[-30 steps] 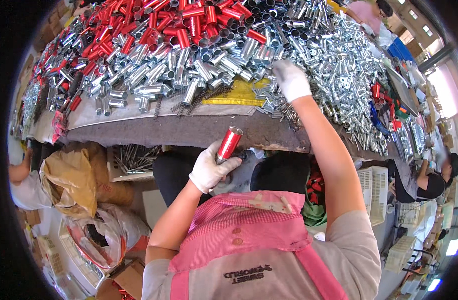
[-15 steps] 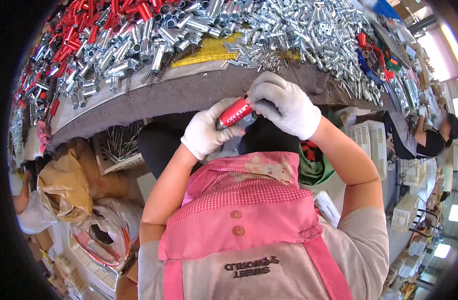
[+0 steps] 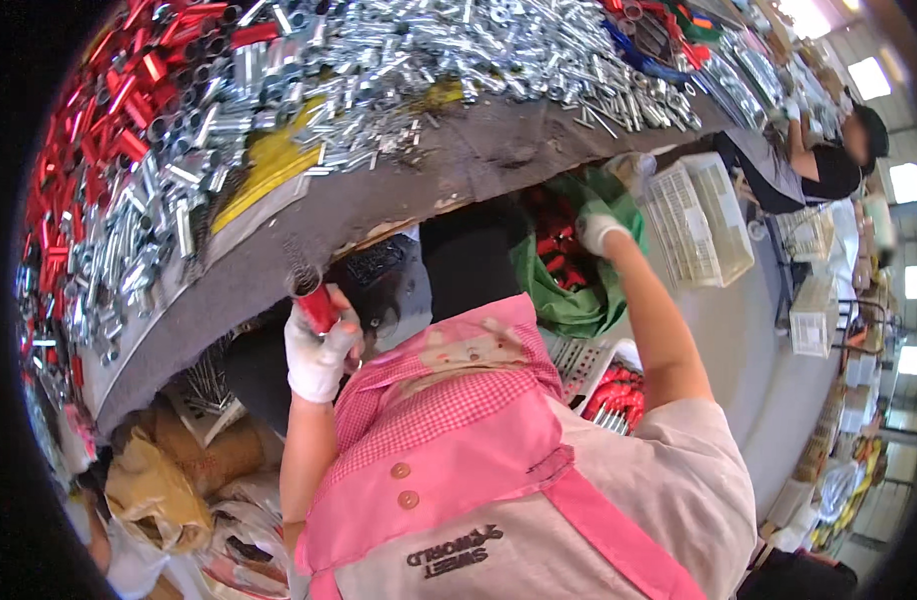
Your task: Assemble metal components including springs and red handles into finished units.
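My left hand (image 3: 322, 352), in a white glove, is closed around a red metal tube (image 3: 318, 308) near the table's front edge. The tube tilts with its open, silver-rimmed end pointing up and away. Thin dark coils (image 3: 301, 252) show just beyond that end; whether they sit in the tube or lie on the table I cannot tell. Off to the right, my gloved right hand (image 3: 596, 232) reaches into the mouth of a green bag (image 3: 591, 312) holding red parts (image 3: 561, 250). Its fingers are mostly hidden there, so what they hold does not show.
Red tubes (image 3: 129, 100), silver tubes and small metal pins (image 3: 419, 70) are heaped across the cloth-covered table (image 3: 459, 150). White plastic crates (image 3: 701, 222) stand at the right, beyond the bag. Sacks (image 3: 154, 490) lie at lower left. A co-worker (image 3: 829, 165) is at far right, another person at lower left.
My hands have parted. The left carried the red tube left and turned it upright-tilted; the right let go of it and moved right, into the green bag. The view has turned right.
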The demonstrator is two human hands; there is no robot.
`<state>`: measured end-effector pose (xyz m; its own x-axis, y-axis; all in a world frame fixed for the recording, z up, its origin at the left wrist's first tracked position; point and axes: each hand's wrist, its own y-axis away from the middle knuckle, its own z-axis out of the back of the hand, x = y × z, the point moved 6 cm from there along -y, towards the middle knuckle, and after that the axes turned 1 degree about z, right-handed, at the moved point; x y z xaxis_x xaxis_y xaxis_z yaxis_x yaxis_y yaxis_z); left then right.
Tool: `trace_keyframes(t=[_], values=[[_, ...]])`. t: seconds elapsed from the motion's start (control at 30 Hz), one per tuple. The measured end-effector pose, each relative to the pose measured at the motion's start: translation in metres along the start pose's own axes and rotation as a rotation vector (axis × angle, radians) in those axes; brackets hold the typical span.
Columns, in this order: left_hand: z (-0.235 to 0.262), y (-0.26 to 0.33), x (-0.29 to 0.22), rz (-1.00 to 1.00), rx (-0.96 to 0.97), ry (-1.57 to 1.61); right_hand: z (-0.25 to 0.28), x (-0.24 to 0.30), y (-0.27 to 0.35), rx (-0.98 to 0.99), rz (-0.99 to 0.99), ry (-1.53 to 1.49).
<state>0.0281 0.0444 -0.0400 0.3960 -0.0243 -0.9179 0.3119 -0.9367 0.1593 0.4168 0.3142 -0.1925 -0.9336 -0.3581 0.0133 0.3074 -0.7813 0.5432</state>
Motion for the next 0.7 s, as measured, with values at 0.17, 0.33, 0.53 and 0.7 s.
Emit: trace_keyframes(t=[0.17, 0.33, 0.53, 0.7], values=[[-0.004, 0.003, -0.003, 0.020, -0.037, -0.031, -0.158, -0.033, -0.022, 0.233, -0.392, -0.106], [-0.002, 0.003, -0.004, 0.029, -0.100, 0.000, -0.148, -0.035, -0.003, -0.055, -0.464, -0.392], [-0.034, -0.009, 0.011, 0.192, -0.018, -0.168, 0.066, 0.075, 0.087, -0.613, 0.176, -0.639], [-0.085, -0.027, 0.020, 0.241, 0.129, -0.173, 0.153, 0.187, 0.164, -0.471, 0.723, -0.468]])
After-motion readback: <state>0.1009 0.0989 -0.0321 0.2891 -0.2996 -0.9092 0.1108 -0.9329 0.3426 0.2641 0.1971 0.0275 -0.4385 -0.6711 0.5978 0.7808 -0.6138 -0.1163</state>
